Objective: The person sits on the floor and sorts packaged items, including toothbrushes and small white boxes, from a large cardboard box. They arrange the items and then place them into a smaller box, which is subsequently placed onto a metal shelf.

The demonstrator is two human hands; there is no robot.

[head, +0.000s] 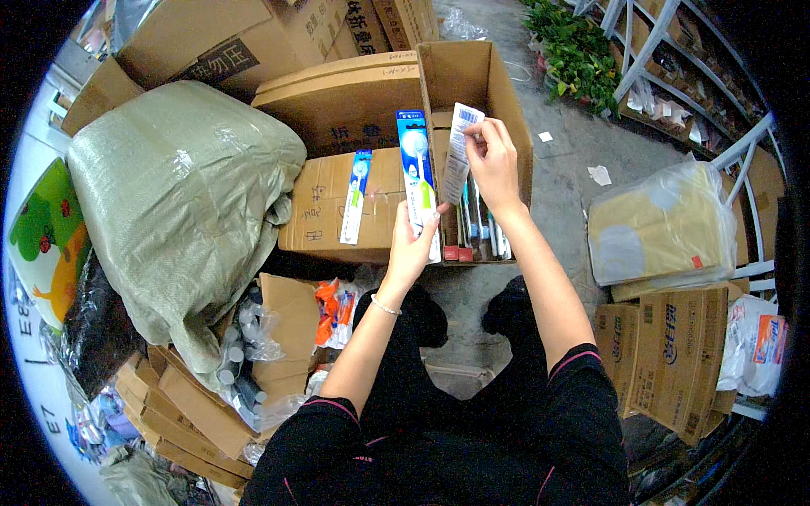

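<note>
My left hand (412,239) grips the lower end of a packaged toothbrush (419,171), blue and white with a green handle, its front facing me. In my right hand (492,155) is another flat package (459,148), back side up, showing a barcode and print; thumb and fingers pinch its right edge. Both hands are above an open cardboard box (471,73) that holds several more packages (484,234) standing along its near end. To the left, a similar toothbrush pack (358,196) lies on a closed carton (310,209), apart from my hands.
A bulky grey-green woven sack (183,164) stands at left. Flattened cardboard (183,405) and plastic-wrapped bottles (243,354) lie below it. On the right are a plastic-wrapped yellow bundle (658,228), upright cartons (664,354) and metal shelving (645,50). Green plants (560,50) are beyond.
</note>
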